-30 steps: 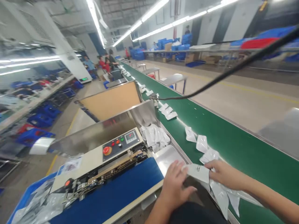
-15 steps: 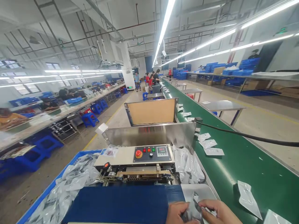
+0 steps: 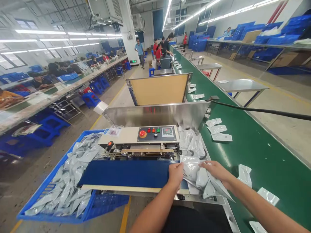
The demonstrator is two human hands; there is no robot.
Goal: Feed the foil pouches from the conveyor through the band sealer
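Observation:
A silvery-white pouch (image 3: 190, 165) is stretched between my two hands at the right end of a blue belt (image 3: 126, 173). My left hand (image 3: 176, 174) is closed on its left edge. My right hand (image 3: 215, 170) pinches its right edge, and several more pouches (image 3: 211, 184) hang in a bunch beneath that hand. The pouch lies just in front of a band sealer (image 3: 121, 136) with a red stop button and a lit display. Another heap of pouches (image 3: 191, 142) rests beside the sealer's right end.
A blue crate (image 3: 52, 219) full of pouches stands at the left. On the right runs a green conveyor belt (image 3: 233, 155) carrying scattered pouches, with a black cable (image 3: 255, 111) across it. Steel panels (image 3: 155, 113) rise behind the sealer. Several people work farther back.
The view has tilted down, showing more of my arms and the crate. The pouch my hands were bunching is now spread flat between them, nearer the sealer.

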